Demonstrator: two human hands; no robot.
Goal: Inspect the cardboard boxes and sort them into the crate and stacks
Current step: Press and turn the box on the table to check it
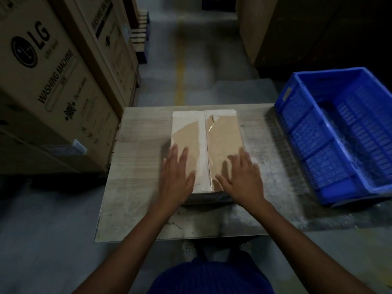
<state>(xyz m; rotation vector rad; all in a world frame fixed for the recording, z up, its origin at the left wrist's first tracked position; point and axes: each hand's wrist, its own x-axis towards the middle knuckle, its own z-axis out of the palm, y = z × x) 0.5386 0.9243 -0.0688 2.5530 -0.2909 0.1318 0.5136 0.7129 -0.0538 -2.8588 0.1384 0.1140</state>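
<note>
Both grips are bare hands lying flat and spread, holding nothing. The left grip rests palm down on the near left part of a cardboard box. The right grip rests the same way on its near right part, slightly blurred. All the fingers are straight, fanned and pointing toward the top of the frame. The box lies flat in the middle of the frame on a pale counter, flaps closed, with a strip of clear tape running down its centre seam. White patches show where a surface layer seems torn from the brown card. At the right of the frame, apart from the box, stands a blue crate, its inside too dark to read. Large washing machine cartons fill the upper left. The box looks shallow, stiff and probably light, though its contents are hidden. The taped strip is likely slick, so the surer hold is on the two long side edges, one grip to each side, rather than on top.
</note>
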